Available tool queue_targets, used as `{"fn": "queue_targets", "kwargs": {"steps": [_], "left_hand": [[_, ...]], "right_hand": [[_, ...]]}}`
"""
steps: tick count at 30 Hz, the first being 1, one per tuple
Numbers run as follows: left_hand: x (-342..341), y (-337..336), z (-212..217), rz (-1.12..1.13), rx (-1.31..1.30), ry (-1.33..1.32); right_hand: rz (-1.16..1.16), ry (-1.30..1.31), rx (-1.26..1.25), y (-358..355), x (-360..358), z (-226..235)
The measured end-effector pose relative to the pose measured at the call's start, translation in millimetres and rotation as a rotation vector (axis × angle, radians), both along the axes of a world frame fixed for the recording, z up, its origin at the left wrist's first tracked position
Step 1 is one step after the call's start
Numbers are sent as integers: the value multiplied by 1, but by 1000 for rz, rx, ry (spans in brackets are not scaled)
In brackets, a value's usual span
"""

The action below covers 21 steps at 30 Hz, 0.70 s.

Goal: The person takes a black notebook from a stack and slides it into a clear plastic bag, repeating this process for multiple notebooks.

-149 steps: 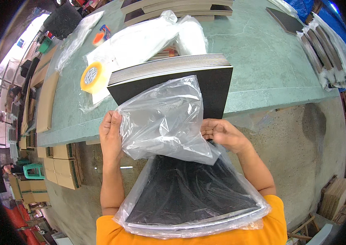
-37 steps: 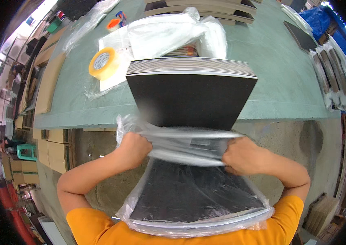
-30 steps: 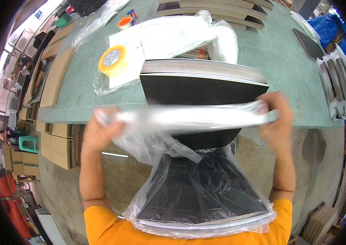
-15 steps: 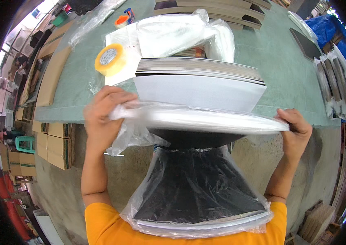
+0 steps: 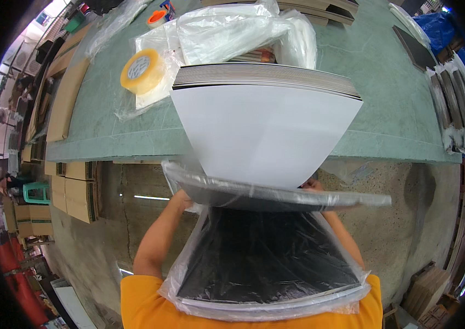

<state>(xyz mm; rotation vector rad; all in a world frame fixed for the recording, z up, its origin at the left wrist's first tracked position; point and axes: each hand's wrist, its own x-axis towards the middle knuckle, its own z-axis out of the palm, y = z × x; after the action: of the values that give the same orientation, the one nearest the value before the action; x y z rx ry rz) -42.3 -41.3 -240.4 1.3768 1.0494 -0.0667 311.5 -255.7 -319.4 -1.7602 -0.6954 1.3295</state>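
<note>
Both hands are mostly hidden beneath a bagged board [image 5: 276,194] held flat at the near table edge. Only a bit of the left hand [image 5: 180,194] and the right hand [image 5: 313,185] shows, so their grip cannot be told. The loose plastic looks slippery and the board could slide out. Beyond it lie a white-topped stack [image 5: 268,129] on the green table [image 5: 386,98], and a yellow tape roll [image 5: 142,71] far left. More bagged boards [image 5: 268,263] rest against the person's chest.
</note>
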Motion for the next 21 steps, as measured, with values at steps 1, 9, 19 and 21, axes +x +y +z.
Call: {"fn": "queue_targets", "kwargs": {"steps": [1, 9, 19, 21], "left_hand": [[2, 1, -1, -82, 186, 22], [12, 31, 185, 35, 375, -213], [7, -7, 238, 109, 540, -825], [4, -4, 242, 65, 570, -916]], "right_hand": [[-55, -158, -4, 3, -6, -1], [-259, 271, 442, 17, 33, 210], [1060, 608, 658, 16, -1, 268], [1126, 529, 534, 28, -4, 274]]}}
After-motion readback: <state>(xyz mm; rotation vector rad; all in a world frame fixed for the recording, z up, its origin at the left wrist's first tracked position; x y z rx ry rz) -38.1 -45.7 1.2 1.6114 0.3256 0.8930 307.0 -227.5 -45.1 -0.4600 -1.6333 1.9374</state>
